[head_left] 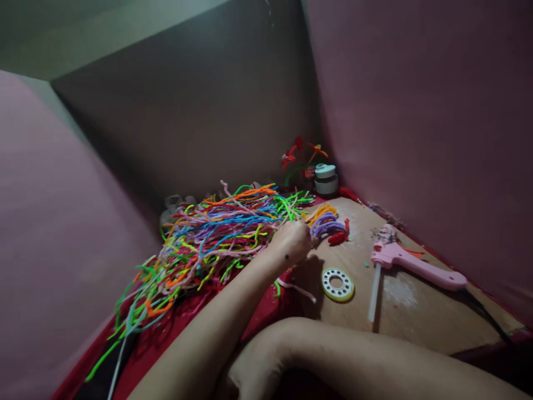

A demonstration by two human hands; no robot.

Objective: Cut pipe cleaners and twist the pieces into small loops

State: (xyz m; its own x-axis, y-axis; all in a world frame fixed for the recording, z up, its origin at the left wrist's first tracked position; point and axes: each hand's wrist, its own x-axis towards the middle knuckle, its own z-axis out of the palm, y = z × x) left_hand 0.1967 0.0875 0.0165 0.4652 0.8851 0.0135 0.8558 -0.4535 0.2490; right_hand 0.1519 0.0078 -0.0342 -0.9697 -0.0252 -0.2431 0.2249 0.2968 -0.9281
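Note:
My left hand (292,243) reaches forward to the right edge of a large heap of multicoloured pipe cleaners (233,228). Its fingers are curled down and closed beside a bundle of looped purple pipe cleaners (327,225); the hand itself hides whatever is in them. Behind the purple loops lie orange pipe cleaner loops (322,211), with a small red piece (338,239) in front. My right hand (256,366) hangs low at the bottom, bent down at the wrist near my left forearm. Its fingers are out of sight, so I cannot tell what it holds.
On the wooden board, a pink glue gun (420,269) with a clear glue stick lies right of a round white-and-yellow disc with holes (337,284). A pale-lidded jar (326,179) and red and orange pipe cleaner flowers (297,153) stand behind. Pink walls (437,111) enclose the corner.

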